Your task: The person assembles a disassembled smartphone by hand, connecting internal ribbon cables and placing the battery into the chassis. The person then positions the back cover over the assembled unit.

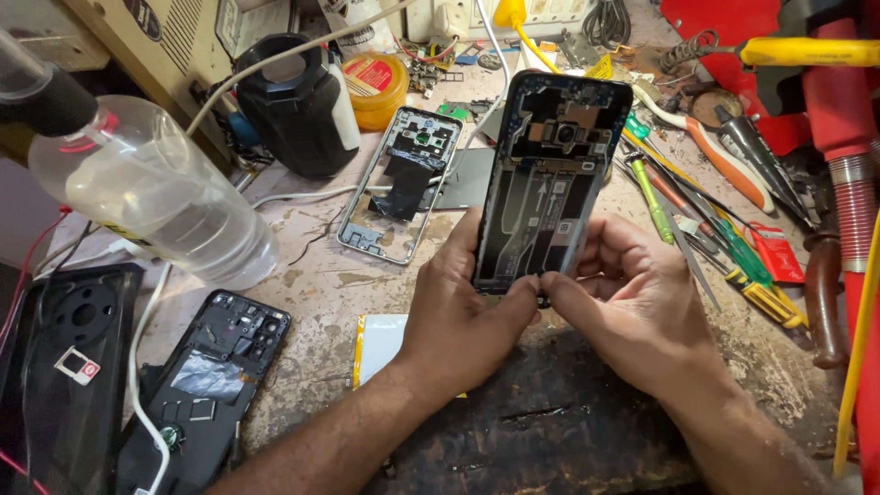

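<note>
Both my hands hold an opened smartphone (pixel 547 174) upright over the workbench, its back cover off and the inner boards and camera showing. My left hand (pixel 458 307) grips its lower left edge, with the thumb along the side. My right hand (pixel 623 298) grips the lower right corner, thumb and forefinger pinched at the bottom edge. Beyond the phone a bare phone frame (pixel 401 183) with black tape lies flat on the bench.
A clear plastic bottle (pixel 151 197) lies at the left. A black phone back (pixel 213 380) and another dark cover (pixel 69 367) lie lower left. Screwdrivers and pliers (pixel 706 211) crowd the right, by red tool handles (pixel 848 119). A black container (pixel 298 101) and yellow tin (pixel 378 82) stand behind.
</note>
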